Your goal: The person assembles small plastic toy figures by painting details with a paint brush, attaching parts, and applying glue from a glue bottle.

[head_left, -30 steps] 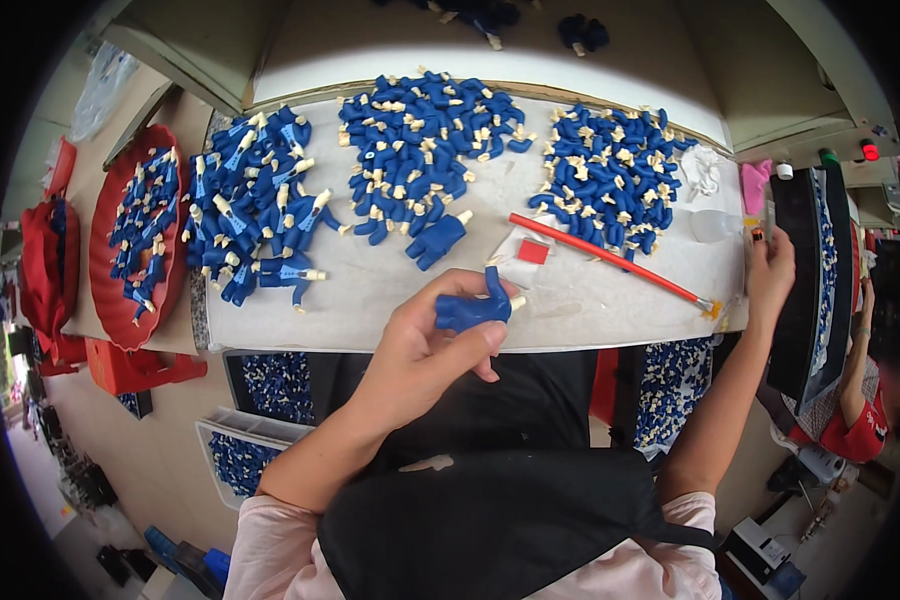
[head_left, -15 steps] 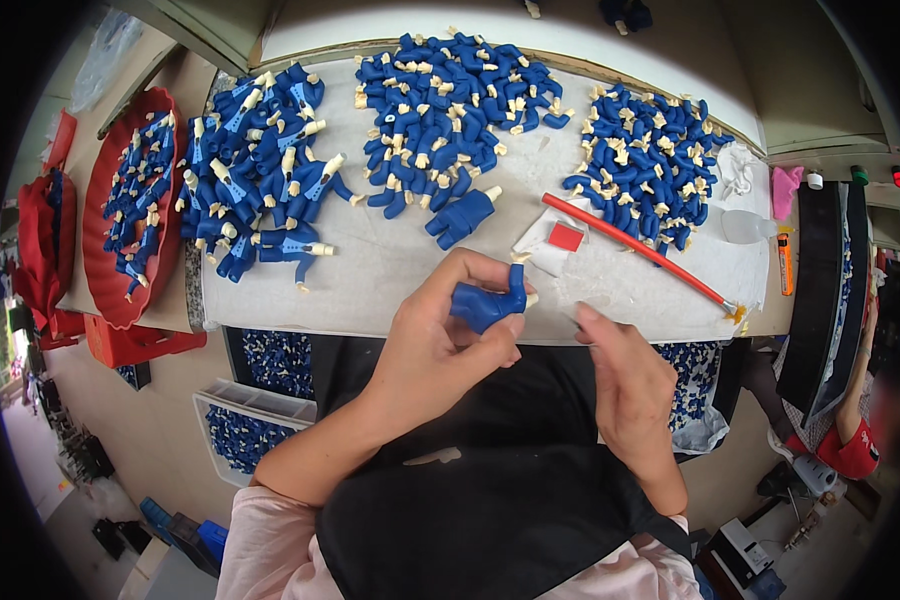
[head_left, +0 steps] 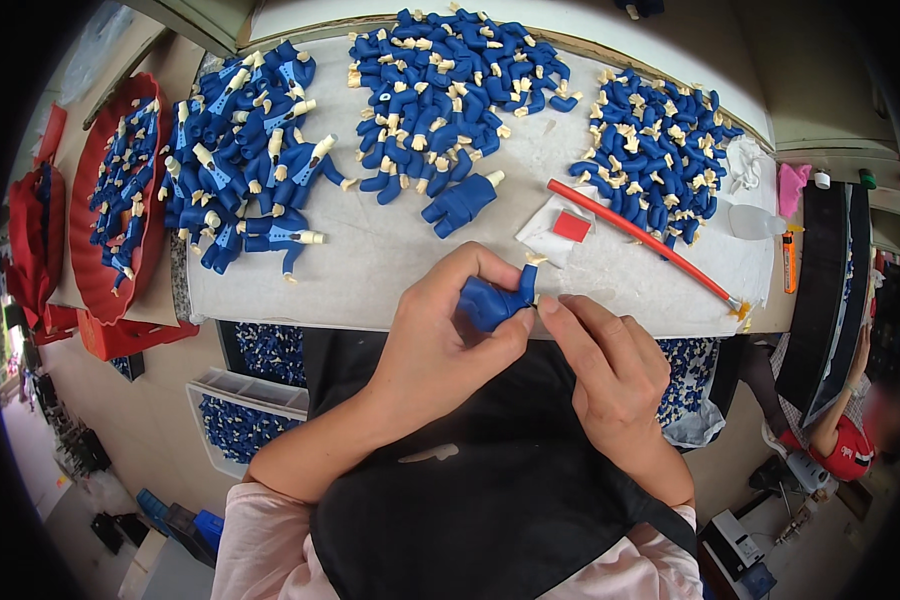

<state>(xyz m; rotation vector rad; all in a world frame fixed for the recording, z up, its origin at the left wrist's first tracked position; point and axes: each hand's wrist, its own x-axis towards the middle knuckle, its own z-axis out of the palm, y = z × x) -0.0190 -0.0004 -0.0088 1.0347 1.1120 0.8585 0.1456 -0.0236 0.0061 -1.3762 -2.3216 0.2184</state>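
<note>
A small blue toy figure body (head_left: 489,303) with one bent arm and a cream hand lies in my left hand (head_left: 450,325), its fingers and thumb wrapped round it. My right hand (head_left: 610,365) is closed in a pinch, thumb and forefinger meeting at the figure's cream neck end. Those fingertips cover most of the neck, so whether they grip it or some tiny piece is hidden. Just beyond lies another blue body (head_left: 462,206) with a cream neck. A red rod (head_left: 635,240) with a yellowish tip rests beside a red square (head_left: 571,226) on white paper.
Piles of blue arms (head_left: 430,90) and more arms (head_left: 650,150) cover the back of the white table; assembled bodies (head_left: 260,150) are heaped at left. A red scalloped tray (head_left: 95,285) stands beyond them. A clear bottle (head_left: 755,222) and orange tube (head_left: 789,262) lie right.
My right hand has moved left and its fingertips now meet the figure's neck end. The left hand still holds the figure. The whole view has shifted slightly.
</note>
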